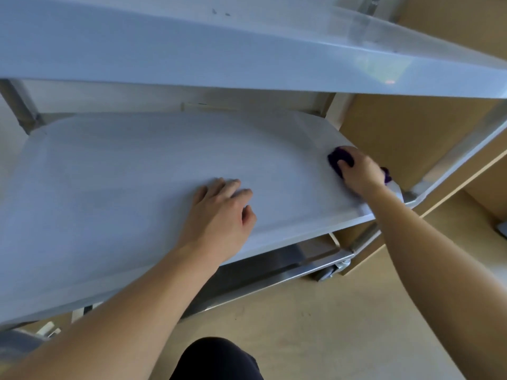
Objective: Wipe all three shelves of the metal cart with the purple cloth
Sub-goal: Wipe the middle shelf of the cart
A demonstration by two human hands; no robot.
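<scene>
Dark clothing of the person fills the bottom centre of the view, with tan floor around it. Both bare forearms reach forward from the lower edge into the metal cart.

Bottom shelf: only partly visible below the front edge of the middle shelf. One caster sits at its front right corner, on the floor.

Left grip: palm down, resting on the middle shelf near the centre of the front edge. Fingers are relaxed and loosely spread, holding nothing.

Right grip: positioned at the right edge of the middle shelf, toward the front right corner. Fingers are curled over the purple cloth and press it against the shelf surface. The cloth is bunched; most of it shows ahead of the thumb, and a small fold projects past the far side of the hand.

Top shelf: spans the upper part of the view, above both hands, and carries a few small dark specks near its far edge.

Wooden cabinets stand just beyond the right side of the cart.
</scene>
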